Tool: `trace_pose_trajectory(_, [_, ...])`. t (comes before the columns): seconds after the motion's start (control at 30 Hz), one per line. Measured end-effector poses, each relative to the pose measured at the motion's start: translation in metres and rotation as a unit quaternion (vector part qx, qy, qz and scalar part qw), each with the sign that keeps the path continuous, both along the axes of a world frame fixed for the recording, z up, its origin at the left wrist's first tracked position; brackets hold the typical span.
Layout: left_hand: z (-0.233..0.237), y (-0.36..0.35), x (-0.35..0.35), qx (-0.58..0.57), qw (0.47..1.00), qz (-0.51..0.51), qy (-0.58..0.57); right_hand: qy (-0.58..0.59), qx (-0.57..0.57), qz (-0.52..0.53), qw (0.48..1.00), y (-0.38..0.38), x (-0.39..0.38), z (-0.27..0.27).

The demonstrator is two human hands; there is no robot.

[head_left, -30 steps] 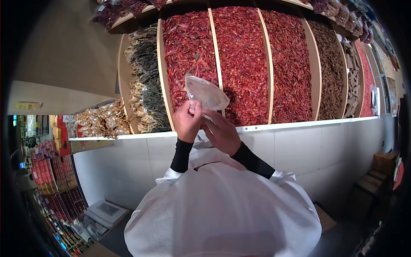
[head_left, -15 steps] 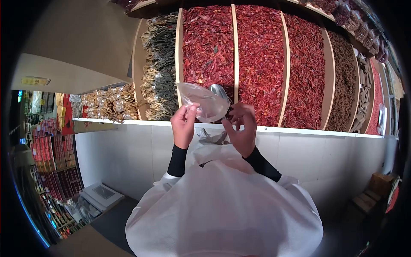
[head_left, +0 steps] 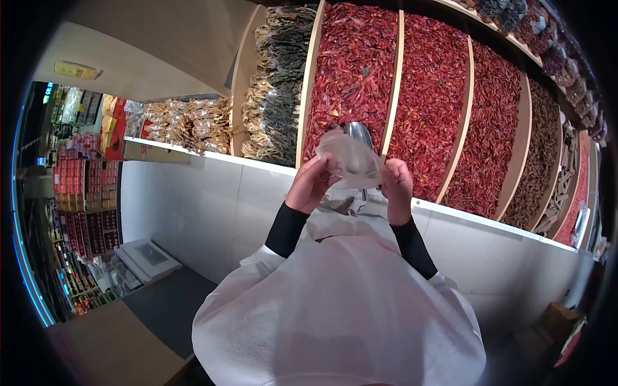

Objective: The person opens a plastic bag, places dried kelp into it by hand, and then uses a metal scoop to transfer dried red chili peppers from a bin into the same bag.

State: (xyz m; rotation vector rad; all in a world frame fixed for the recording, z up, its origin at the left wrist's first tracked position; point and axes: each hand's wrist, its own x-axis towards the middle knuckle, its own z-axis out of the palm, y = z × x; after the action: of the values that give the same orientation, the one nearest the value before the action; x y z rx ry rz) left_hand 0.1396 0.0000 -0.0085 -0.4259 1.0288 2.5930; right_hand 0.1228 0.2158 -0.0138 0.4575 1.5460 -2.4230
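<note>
A clear plastic bag [head_left: 344, 161] is stretched between my two hands above the front edge of a dried red chilli bin [head_left: 351, 64]. My left hand [head_left: 310, 183] pinches its left side, fingers closed. On the other side, my right hand [head_left: 398, 185] has its fingers closed at the bag's right edge. Behind the bag, a metal scoop [head_left: 359, 132] rests at the front of the chillies. The scoop's handle [head_left: 364, 194] shows below the bag, over the bin's edge, and its middle is seen only through the plastic.
More dried chillies [head_left: 428, 96] fill bins to the right, beyond wooden dividers [head_left: 394, 77]. Bundled dried goods [head_left: 277, 83] lie to the left. A white ledge [head_left: 257, 164] runs along the front. A white device [head_left: 149, 257] stands at lower left, near stocked shelves [head_left: 87, 183].
The view has turned, so the bins appear shifted right and tilted. My right hand has come up to the bag's right edge, and the bag is now spread between both hands.
</note>
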Motion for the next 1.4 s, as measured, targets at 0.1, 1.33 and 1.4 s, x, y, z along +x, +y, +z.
trace_pose_trajectory(0.1, [0.012, 0.005, 0.001, -0.003, 0.994, 0.048, -0.095, -0.027, 0.032, 0.045, 0.998, -0.001, 0.005, -0.022])
trace_pose_trajectory(1.33, [-0.051, 0.002, 0.014, -0.225, 0.969, 0.093, -0.050, 0.052, 0.201, 0.083, 0.975, 0.012, 0.030, -0.130])
trace_pose_trajectory(1.4, [-0.054, -0.005, 0.012, -0.234, 0.965, 0.106, -0.048, 0.036, 0.263, 0.096, 0.959, 0.019, 0.050, -0.153])
